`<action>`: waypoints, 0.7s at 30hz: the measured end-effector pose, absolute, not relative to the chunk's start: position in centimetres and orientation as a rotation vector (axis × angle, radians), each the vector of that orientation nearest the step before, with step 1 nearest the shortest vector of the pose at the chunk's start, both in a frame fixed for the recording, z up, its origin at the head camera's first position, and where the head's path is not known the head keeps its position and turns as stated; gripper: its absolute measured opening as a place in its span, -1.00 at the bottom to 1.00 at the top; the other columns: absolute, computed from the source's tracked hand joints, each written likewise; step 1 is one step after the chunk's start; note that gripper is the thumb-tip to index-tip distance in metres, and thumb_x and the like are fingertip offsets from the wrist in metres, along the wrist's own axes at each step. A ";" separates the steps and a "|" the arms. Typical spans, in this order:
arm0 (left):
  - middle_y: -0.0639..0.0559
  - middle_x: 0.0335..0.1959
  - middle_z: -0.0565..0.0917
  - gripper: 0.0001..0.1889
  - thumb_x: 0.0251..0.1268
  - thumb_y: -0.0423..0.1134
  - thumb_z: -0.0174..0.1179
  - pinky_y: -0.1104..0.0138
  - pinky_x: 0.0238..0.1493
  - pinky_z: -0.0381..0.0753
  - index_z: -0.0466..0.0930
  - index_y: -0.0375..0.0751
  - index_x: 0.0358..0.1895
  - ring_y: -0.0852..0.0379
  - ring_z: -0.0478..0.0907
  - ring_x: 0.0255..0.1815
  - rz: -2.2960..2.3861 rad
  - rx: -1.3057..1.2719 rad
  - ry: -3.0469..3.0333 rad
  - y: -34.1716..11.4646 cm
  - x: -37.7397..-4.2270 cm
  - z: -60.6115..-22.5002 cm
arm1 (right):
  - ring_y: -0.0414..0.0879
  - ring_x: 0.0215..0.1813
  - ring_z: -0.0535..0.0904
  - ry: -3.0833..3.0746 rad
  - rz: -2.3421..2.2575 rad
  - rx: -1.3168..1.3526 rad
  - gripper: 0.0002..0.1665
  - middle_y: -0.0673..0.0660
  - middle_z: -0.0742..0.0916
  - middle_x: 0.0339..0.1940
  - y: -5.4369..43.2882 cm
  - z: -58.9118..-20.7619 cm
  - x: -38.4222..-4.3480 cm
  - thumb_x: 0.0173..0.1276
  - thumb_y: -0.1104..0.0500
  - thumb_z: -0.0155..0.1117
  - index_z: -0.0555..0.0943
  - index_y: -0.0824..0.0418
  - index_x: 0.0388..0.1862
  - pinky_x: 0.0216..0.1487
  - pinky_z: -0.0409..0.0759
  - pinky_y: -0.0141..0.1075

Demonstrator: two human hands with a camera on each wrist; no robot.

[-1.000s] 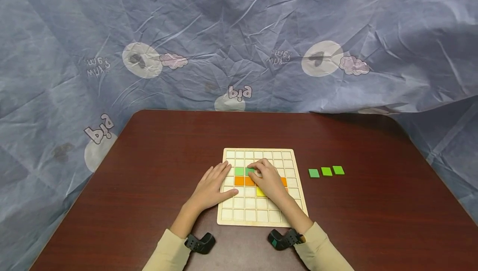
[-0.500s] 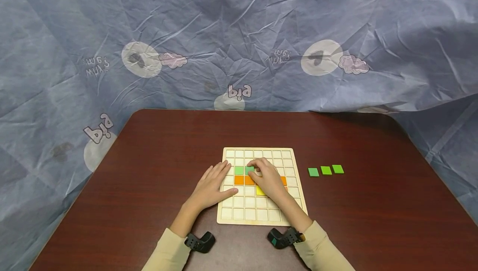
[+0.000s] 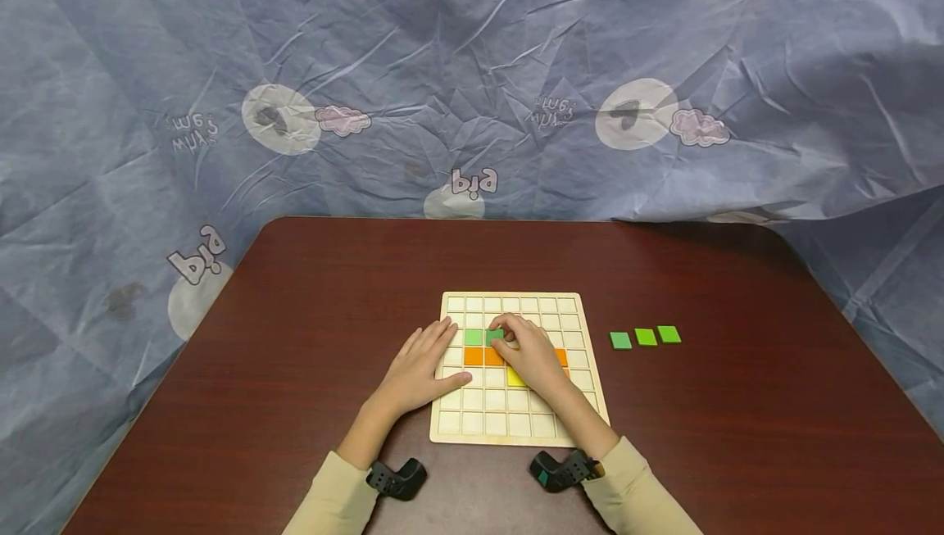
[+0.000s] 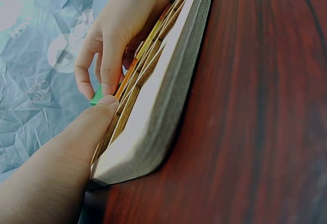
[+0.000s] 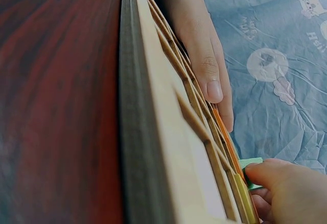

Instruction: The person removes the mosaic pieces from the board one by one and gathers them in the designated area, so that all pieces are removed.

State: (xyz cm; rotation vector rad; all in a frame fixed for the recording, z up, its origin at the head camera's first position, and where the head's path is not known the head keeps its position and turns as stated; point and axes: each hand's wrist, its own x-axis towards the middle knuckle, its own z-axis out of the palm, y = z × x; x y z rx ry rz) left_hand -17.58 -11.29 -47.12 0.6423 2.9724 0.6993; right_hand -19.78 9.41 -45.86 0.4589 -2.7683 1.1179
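Note:
A pale wooden grid board (image 3: 472, 424) lies on the table under both hands. My right hand (image 3: 534, 353) reaches over its middle and pinches a green square tile (image 3: 493, 337) between thumb and fingers. That green tile (image 5: 250, 164) stands raised at the fingertips in the right wrist view. Left of it, a light green tile (image 3: 474, 337) sits in a cell. Orange tiles (image 3: 474, 356) fill part of the row below, partly hidden by the right hand, and a yellow tile (image 3: 515, 377) is nearer me. My left hand (image 3: 424, 367) rests spread on the board's left edge.
Right of the board, a teal-green tile (image 3: 620, 341) and two brighter green tiles (image 3: 646, 337) lie in a row on the dark red-brown table (image 3: 737, 404). A blue-grey printed cloth (image 3: 472, 68) hangs behind the table. Black wrist devices (image 3: 398, 479) sit on both wrists.
The tile at my right fingertips looks slightly darker green than before. Both hands, the board and the loose tiles stay in place.

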 end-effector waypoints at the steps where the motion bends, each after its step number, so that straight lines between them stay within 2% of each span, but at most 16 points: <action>1: 0.07 0.46 0.04 -0.13 0.11 0.34 -0.04 0.15 0.47 -0.12 0.02 -0.05 0.43 0.12 -0.04 0.47 0.706 0.643 2.971 -11.3 -17.6 -47.1 | -0.17 -0.29 0.46 -2.769 1.118 0.459 -0.81 -0.03 0.61 -0.40 9.4 -45.9 -19.8 0.17 0.15 0.28 0.54 0.02 -0.21 -0.20 0.32 -0.29; 11: 0.06 0.46 0.04 -0.13 0.11 0.34 -0.03 0.13 0.46 -0.11 0.01 -0.05 0.43 0.10 -0.05 0.48 0.712 0.646 2.970 -11.3 -17.5 -47.2 | -0.22 -0.38 0.43 -2.749 1.186 0.477 -0.82 -0.04 0.59 -0.42 9.5 -45.8 -19.8 0.18 0.17 0.28 0.54 0.06 -0.22 -0.18 0.32 -0.27; 16: 0.07 0.46 0.03 -0.13 0.11 0.35 -0.04 0.13 0.46 -0.11 0.00 -0.04 0.43 0.11 -0.05 0.48 0.708 0.643 2.969 -11.3 -17.6 -47.3 | -0.23 -0.43 0.44 -2.777 1.273 0.440 -0.83 -0.02 0.59 -0.42 9.7 -45.5 -19.8 0.19 0.19 0.26 0.55 0.07 -0.22 -0.25 0.43 -0.34; 21: 0.10 0.47 0.01 -0.12 0.10 0.37 -0.06 0.16 0.47 -0.14 -0.02 0.00 0.44 0.14 -0.08 0.48 0.694 0.633 2.962 -11.4 -17.6 -47.3 | -0.18 -0.36 0.46 -2.777 1.308 0.419 -0.81 0.00 0.59 -0.40 9.7 -45.0 -19.8 0.20 0.18 0.26 0.56 0.07 -0.18 -0.27 0.45 -0.37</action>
